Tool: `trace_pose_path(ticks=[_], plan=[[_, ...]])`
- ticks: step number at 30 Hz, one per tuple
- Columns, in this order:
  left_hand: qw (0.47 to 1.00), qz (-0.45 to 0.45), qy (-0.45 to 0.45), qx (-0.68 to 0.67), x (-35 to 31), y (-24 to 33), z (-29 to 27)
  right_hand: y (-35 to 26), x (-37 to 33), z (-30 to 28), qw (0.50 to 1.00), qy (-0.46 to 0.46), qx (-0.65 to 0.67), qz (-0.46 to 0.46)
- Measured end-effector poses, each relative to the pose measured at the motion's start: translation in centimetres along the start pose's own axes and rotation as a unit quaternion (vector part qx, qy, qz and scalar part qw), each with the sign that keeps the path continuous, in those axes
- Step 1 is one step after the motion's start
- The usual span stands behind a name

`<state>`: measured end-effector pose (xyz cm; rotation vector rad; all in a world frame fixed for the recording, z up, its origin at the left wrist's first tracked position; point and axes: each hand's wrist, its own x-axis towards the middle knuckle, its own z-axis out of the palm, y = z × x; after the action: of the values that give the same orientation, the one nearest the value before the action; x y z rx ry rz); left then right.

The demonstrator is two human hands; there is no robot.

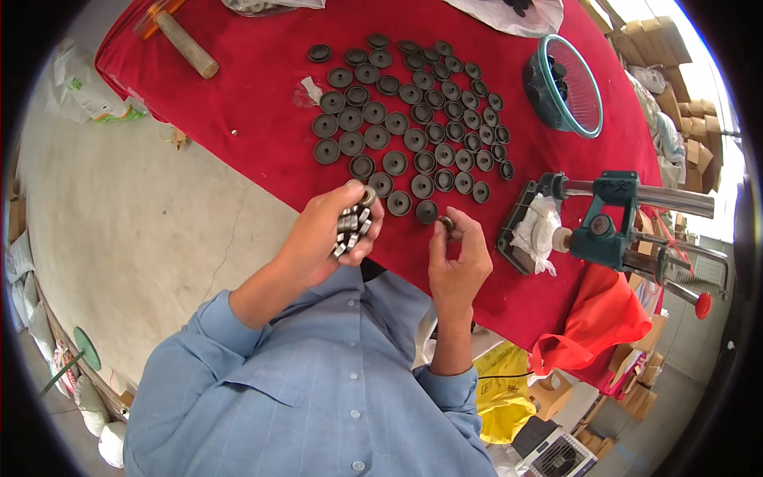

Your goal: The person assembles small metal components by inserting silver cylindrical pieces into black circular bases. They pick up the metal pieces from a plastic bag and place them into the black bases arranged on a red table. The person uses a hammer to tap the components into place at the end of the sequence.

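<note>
My left hand (306, 234) is closed around a handful of small shiny metal bearings (350, 226), held over the near edge of the red-covered table (246, 103). Between thumb and fingers, my right hand (461, 266) pinches a single small bearing (447, 224). It is just beside the nearest black wheel (426, 211), a round dished piece with a hole in its middle. Many more such black wheels (395, 162) lie spread flat in loose rows beyond both hands.
At right, a green hand press (612, 215) with a red-knobbed lever lies beside crumpled white wrapping (539, 230). A teal basket (594, 103) holds black parts. A wooden rod (187, 46) lies far left; orange-red cloth (596, 318) drapes at the near right.
</note>
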<state>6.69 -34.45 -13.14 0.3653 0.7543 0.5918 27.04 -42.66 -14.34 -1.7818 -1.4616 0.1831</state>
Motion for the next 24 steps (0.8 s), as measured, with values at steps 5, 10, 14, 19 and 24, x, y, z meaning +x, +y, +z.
trace_pose_path(ticks=[5, 10, 14, 19, 24], plan=[[1.0, -0.007, 0.015, 0.001, -0.3, -0.8, -0.6, 0.0, 1.0, 0.5, 0.995, 0.024, -0.037, -0.09], [1.0, -0.012, -0.004, -0.008, -0.2, -0.4, -0.6, 0.7, 0.6, 1.0, 0.995, 0.025, -0.064, -0.076], [1.0, -0.011, -0.012, 0.009, -0.1, -0.8, -0.8, 1.0, 0.7, 1.4, 0.991, 0.026, -0.075, -0.108], [1.0, -0.005, -0.017, 0.02, 0.0, -1.0, -1.0, 0.9, 0.4, 1.4, 0.99, -0.003, -0.079, -0.116], [1.0, -0.005, -0.022, 0.018, 0.1, -1.0, -1.0, 0.8, 0.1, 1.4, 0.986, -0.023, -0.105, -0.129]])
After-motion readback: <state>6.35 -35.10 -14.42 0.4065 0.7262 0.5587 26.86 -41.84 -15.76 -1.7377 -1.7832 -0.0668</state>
